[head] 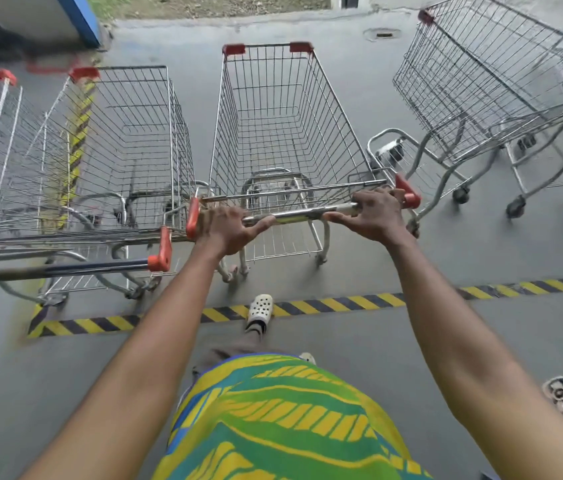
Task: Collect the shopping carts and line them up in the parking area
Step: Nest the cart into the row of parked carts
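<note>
A: both hands on the middle cart's handle bar point(302, 213). Left hand point(230, 233) curled round it by the left red end cap, right hand point(375, 214) wrapped round it near the right cap.

B: anything in the basket?

A: nope, middle cart point(283, 133) is bare wire. It sits past the striped floor line point(342, 303), just beside the left cart point(127, 143). Right cart point(474, 88) stands apart, angled.
</note>
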The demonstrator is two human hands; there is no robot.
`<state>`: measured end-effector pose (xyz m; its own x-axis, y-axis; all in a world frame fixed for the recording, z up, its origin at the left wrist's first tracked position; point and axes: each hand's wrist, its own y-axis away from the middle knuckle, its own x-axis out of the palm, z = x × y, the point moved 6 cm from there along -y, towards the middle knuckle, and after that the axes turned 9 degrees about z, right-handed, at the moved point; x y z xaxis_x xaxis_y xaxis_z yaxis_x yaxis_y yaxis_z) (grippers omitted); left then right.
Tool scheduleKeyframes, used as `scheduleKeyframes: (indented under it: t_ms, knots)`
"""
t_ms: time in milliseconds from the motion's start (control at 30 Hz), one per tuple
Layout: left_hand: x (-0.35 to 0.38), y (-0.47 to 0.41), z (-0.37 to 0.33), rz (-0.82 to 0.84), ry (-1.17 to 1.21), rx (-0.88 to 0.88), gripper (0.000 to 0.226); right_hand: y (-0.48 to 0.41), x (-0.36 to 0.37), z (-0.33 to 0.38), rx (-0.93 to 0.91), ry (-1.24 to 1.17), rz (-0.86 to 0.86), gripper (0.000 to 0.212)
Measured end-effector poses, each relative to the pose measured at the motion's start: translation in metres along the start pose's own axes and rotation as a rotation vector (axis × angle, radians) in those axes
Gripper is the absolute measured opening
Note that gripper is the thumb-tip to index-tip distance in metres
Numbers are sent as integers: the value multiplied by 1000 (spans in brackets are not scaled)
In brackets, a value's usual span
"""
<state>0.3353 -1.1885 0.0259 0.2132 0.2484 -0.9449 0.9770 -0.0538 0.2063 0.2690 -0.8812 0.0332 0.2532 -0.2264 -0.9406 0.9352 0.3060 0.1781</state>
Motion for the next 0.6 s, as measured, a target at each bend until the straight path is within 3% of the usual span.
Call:
scheduleKeyframes:
  t_ms: [167, 600]
  knots:
    - [4, 12, 6, -17, -39, 3, 86, 14, 2, 12, -23, -32, -5, 78]
    - [-8, 36, 17, -16, -52, -39, 87, 25, 10, 31, -21, -71, -27, 82]
